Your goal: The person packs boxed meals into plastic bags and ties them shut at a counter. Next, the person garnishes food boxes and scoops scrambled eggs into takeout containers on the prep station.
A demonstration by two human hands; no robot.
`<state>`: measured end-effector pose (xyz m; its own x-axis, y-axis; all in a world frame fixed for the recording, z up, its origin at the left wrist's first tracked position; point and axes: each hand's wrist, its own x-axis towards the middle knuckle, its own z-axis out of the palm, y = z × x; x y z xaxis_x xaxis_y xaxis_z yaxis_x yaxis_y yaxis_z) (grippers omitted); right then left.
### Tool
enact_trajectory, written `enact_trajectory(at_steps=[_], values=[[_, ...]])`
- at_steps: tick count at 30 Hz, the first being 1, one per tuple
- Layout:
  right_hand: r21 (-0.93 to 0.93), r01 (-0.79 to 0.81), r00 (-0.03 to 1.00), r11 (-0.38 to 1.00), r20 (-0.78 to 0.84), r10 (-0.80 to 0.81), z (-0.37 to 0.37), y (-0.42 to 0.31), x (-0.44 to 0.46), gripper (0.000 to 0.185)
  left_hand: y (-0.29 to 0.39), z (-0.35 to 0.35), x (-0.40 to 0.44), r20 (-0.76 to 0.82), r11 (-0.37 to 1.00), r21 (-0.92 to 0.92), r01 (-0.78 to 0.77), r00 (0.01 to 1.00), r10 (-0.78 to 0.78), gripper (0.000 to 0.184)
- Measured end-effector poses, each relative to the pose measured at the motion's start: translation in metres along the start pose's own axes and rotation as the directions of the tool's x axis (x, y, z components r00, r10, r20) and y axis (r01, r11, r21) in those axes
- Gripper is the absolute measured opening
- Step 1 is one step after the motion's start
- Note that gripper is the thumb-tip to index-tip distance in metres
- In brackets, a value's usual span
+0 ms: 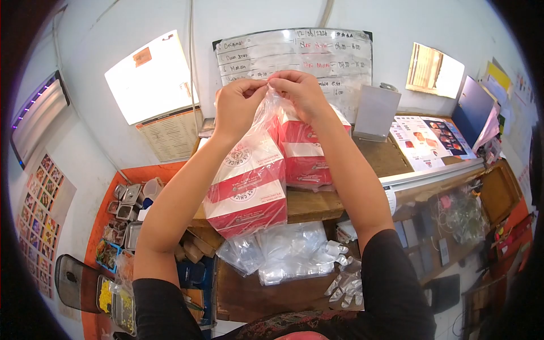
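Note:
My left hand and my right hand are raised, fingertips pinched together at the gathered top of a clear plastic bag. Inside this bag are two stacked red-and-white food boxes with a round printed logo. The lower box overlaps the edge of the wooden shelf; I cannot tell whether it rests there or hangs. Right behind, between my forearms, stands another bagged stack of similar boxes. Below the boxes, flat clear plastic bags lie on a brown surface, beside clear disposable gloves.
A whiteboard with handwriting is on the wall ahead. On the right, a white upright panel and printed menu sheets are on the counter. Metal containers and tubs with yellow pieces stand at the left.

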<state>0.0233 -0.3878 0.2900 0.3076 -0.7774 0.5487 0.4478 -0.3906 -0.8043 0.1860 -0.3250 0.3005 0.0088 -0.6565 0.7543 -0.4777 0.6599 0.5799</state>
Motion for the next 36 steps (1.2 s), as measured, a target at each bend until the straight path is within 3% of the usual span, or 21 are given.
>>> enact_trajectory(at_steps=[7,11,13,14,15,16,17,19,20,22,26,28,31,32,36], values=[[-0.067,-0.093,0.996,0.993,-0.002,0.093,-0.002,-0.008,-0.003,0.023,0.003,0.000,-0.002,-0.008,0.997,0.039,-0.073,0.997,0.073,0.015],[-0.042,-0.144,0.988,0.989,0.049,0.146,-0.007,-0.013,-0.003,0.024,0.007,0.001,-0.004,-0.010,0.999,0.021,-0.033,0.999,0.034,0.014],[-0.038,-0.155,0.986,0.987,0.053,0.157,-0.005,-0.017,-0.005,0.023,0.007,0.002,-0.004,-0.042,0.995,0.010,-0.103,0.994,0.103,0.014],[-0.175,-0.090,0.995,0.980,0.032,0.097,-0.003,-0.019,-0.006,0.022,0.006,0.002,-0.003,-0.042,0.995,0.009,-0.100,0.994,0.100,0.014],[-0.309,-0.027,0.999,0.951,0.019,0.035,-0.001,-0.020,-0.007,0.022,0.003,0.000,-0.001,-0.043,0.965,0.150,-0.216,0.973,0.225,0.014],[-0.308,-0.030,0.999,0.951,0.016,0.037,0.001,-0.020,-0.008,0.022,0.001,-0.002,0.002,-0.025,0.902,0.287,-0.323,0.938,0.345,0.014],[-0.312,0.014,1.000,0.950,0.004,-0.013,0.003,-0.020,-0.009,0.021,0.000,-0.002,0.004,-0.023,0.903,0.285,-0.322,0.939,0.343,0.014],[-0.317,0.055,0.998,0.947,-0.007,-0.061,0.007,-0.024,-0.012,0.021,0.002,-0.003,0.008,-0.035,0.826,0.351,-0.441,0.875,0.483,0.013],[-0.325,0.033,0.998,0.945,-0.034,-0.046,0.009,-0.027,-0.013,0.021,0.004,-0.002,0.005,-0.036,0.827,0.350,-0.439,0.876,0.480,0.013],[-0.332,0.008,0.998,0.943,-0.062,-0.030,0.010,-0.029,-0.014,0.021,0.016,-0.001,-0.003,-0.054,0.982,0.100,-0.159,0.985,0.165,0.014],[-0.342,-0.015,0.999,0.940,-0.050,-0.002,0.009,-0.031,-0.015,0.018,0.018,-0.004,-0.005,-0.016,0.980,0.154,-0.126,0.991,0.130,0.013],[-0.363,-0.015,0.999,0.932,-0.049,-0.003,0.009,-0.031,-0.017,0.017,0.014,-0.004,-0.003,-0.054,0.940,0.234,-0.247,0.963,0.266,0.012],[-0.388,-0.009,0.998,0.921,-0.056,-0.014,0.012,-0.032,-0.019,0.017,0.013,-0.002,-0.003,-0.032,0.945,0.248,-0.215,0.973,0.230,0.011],[-0.317,0.021,0.998,0.948,-0.050,-0.038,0.013,-0.032,-0.020,0.018,0.005,-0.004,-0.001,0.018,0.911,0.308,-0.273,0.959,0.281,0.017],[-0.148,0.069,0.995,0.987,-0.059,-0.079,0.009,-0.026,-0.022,0.020,0.012,-0.001,-0.002,0.109,0.954,0.272,-0.123,0.989,0.096,0.019]])
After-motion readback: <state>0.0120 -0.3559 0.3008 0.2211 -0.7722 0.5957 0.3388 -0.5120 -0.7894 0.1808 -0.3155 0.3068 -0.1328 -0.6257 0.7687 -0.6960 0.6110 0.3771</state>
